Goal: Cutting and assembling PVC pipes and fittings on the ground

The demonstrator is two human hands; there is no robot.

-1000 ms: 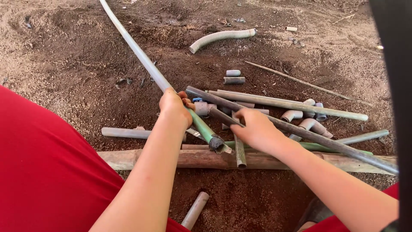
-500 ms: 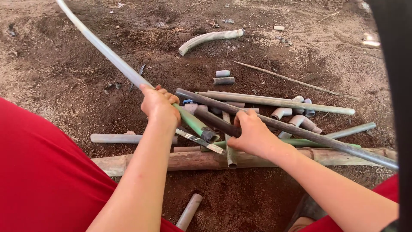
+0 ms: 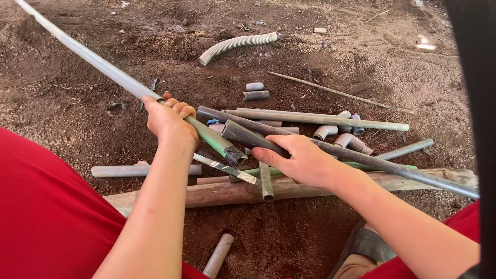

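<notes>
My left hand (image 3: 170, 121) grips a long pale grey pipe (image 3: 88, 58) that runs up to the far left corner; its near end is green with a dark tip (image 3: 233, 154). My right hand (image 3: 302, 160) lies over a pile of pipes and holds a dark grey pipe (image 3: 398, 169) that stretches to the right edge. Its cut end (image 3: 232, 130) sits just above the green tip. A wooden plank (image 3: 232, 190) lies under the pile, across the dirt.
More pipes lie around: a long grey pipe (image 3: 330, 120), several elbow fittings (image 3: 343, 134), two short stubs (image 3: 256, 91), a corrugated hose (image 3: 237, 43), a thin stick (image 3: 336, 92), a pipe (image 3: 139, 170) at left and a piece (image 3: 217, 256) near my red-clad legs.
My left hand has slid along the long pale pipe and drawn it toward me. More of its green end now shows by the dark pipe. My right hand stays on the pile.
</notes>
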